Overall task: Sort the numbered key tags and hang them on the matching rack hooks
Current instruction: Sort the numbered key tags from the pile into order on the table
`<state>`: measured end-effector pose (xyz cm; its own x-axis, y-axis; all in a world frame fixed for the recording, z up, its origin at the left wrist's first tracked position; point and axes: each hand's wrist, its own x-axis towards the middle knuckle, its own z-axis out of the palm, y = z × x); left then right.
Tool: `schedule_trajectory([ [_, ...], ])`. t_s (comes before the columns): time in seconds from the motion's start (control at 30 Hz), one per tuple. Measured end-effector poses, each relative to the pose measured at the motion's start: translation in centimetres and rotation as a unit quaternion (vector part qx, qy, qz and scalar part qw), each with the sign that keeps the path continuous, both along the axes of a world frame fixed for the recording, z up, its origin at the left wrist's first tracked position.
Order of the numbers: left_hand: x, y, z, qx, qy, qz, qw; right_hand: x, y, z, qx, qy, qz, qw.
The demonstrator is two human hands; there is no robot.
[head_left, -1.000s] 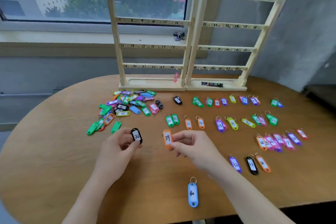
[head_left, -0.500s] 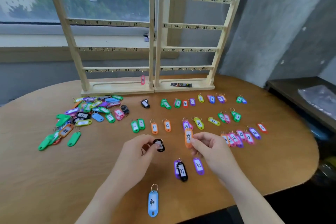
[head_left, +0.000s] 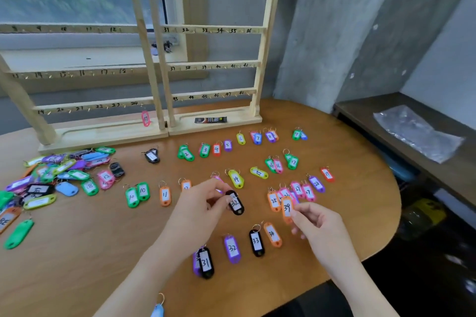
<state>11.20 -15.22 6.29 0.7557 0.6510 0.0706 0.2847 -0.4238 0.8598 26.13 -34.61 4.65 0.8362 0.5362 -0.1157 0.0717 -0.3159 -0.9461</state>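
Note:
My left hand (head_left: 199, 204) pinches a black tag marked 32 (head_left: 235, 203) a little above the wooden table (head_left: 77, 252). My right hand (head_left: 318, 224) holds an orange tag marked 39 (head_left: 287, 208) upright beside it. Below them lie a black tag 31 (head_left: 205, 262), a purple tag 32 (head_left: 232, 248), a black tag 33 (head_left: 256, 242) and an orange tag 34 (head_left: 272, 234). Rows of sorted tags run across the table's middle. Two wooden racks (head_left: 213, 31) with numbered hooks stand at the back; a pink tag (head_left: 146, 118) hangs low on the left rack (head_left: 77, 108).
A mixed heap of unsorted tags (head_left: 64, 175) lies at the left. A blue tag (head_left: 157, 310) sits near the front edge. A dark packet (head_left: 210, 119) rests on the right rack's base. A side shelf with a plastic bag (head_left: 417, 131) stands to the right, past the table's curved edge.
The view has swung to the right and moved closer. Both hands have shifted rightward with their tags, toward the row of tags in the thirties.

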Motion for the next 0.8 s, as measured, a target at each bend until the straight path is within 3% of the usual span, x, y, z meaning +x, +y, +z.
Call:
schedule_trajectory([
  [0.33, 5.2, -0.6, -1.3, 0.034, 0.077, -0.048, 0.995, 3.1, -2.2, -0.9, -0.010, -0.020, -0.019, 1.000],
  [0.8, 6.4, -1.1, -2.5, 0.055, 0.124, -0.066, 0.989, 3.4, -2.7, -2.6, -0.042, -0.069, 0.034, 0.996],
])
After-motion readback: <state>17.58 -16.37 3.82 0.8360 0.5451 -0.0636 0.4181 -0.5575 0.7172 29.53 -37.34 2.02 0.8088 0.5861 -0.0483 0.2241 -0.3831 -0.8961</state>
